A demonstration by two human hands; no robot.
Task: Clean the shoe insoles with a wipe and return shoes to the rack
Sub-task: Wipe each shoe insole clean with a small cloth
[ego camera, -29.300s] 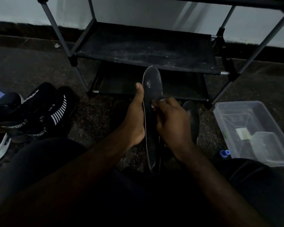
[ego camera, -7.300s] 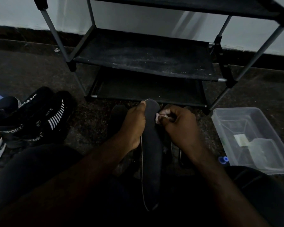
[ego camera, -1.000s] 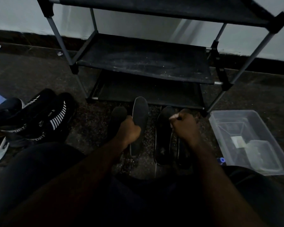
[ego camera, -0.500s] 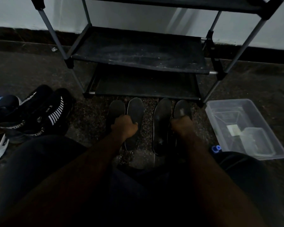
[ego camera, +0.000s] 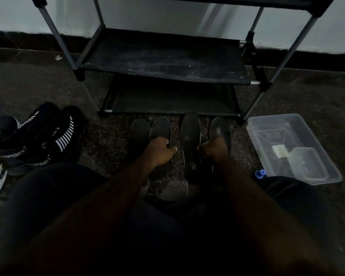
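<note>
Insoles (ego camera: 190, 134): four lie side by side on the floor at 12 o'clock, toes toward the rack (ego camera: 163, 62); I judge it a row kept within my reach.
Left hand (ego camera: 159, 153): fingers curled round the second insole from the left (ego camera: 161, 127), probably squaring it with its neighbour.
Right hand (ego camera: 214, 150): knuckles up over the rightmost insole (ego camera: 220, 126); fingers tucked under, so I cannot tell what it holds.
Shoes (ego camera: 38, 136): heaped at 9 o'clock, off the rack.
Plastic box (ego camera: 299, 132): at 3 o'clock, handy.

Clear plastic bin (ego camera: 273, 117) at rt, sm. tub (ego camera: 309, 166) inside, blue cap (ego camera: 260, 173) beside it
</note>
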